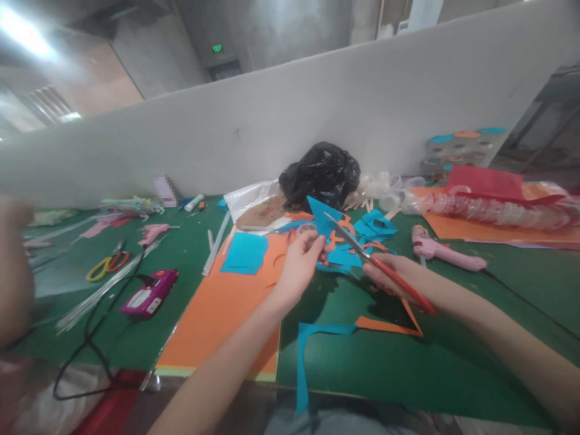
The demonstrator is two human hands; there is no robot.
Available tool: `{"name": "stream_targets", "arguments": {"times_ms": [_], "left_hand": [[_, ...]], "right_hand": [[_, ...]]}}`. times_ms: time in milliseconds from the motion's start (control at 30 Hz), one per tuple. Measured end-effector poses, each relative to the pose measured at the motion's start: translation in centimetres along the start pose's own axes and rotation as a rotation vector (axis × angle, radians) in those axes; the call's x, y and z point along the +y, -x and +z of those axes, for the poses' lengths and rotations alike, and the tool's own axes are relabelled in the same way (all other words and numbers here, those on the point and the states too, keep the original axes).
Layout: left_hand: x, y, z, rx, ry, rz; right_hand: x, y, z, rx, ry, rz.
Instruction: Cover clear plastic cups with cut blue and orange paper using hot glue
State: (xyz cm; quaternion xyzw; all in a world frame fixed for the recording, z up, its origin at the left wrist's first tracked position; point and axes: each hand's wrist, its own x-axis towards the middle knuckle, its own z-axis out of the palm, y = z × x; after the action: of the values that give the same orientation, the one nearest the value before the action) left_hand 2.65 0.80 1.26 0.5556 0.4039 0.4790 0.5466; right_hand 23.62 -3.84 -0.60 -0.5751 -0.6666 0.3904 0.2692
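In the middle of the head view, my left hand pinches a blue piece of paper by its lower edge. My right hand is closed round the red handles of a pair of scissors. The blades point up and to the left and meet the right side of the blue paper; whether they are parted I cannot tell. Beneath and behind both hands lie blue paper scraps mixed with orange ones. Left of my left hand, a stack of blue squares rests on a large orange sheet.
A pink glue gun with a cord lies at the right, before stacked clear plastic cups. A black plastic bag stands behind. At left are a purple box, another pair of scissors and another person's arm.
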Motion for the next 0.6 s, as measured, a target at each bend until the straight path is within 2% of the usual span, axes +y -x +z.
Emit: {"name": "stream_targets", "arguments": {"times_ms": [133,333,600], "left_hand": [[0.0,0.2,0.3,0.018,0.031,0.045],[-0.4,0.5,0.8,-0.006,0.105,0.046],[-0.7,0.7,1.0,-0.018,0.155,0.046]], "right_hand": [[-0.7,0.6,-0.2,-0.053,0.095,-0.021],[-0.9,0.6,0.0,-0.043,0.117,-0.035],[-1.2,0.6,-0.4,-0.085,0.051,-0.060]]}}
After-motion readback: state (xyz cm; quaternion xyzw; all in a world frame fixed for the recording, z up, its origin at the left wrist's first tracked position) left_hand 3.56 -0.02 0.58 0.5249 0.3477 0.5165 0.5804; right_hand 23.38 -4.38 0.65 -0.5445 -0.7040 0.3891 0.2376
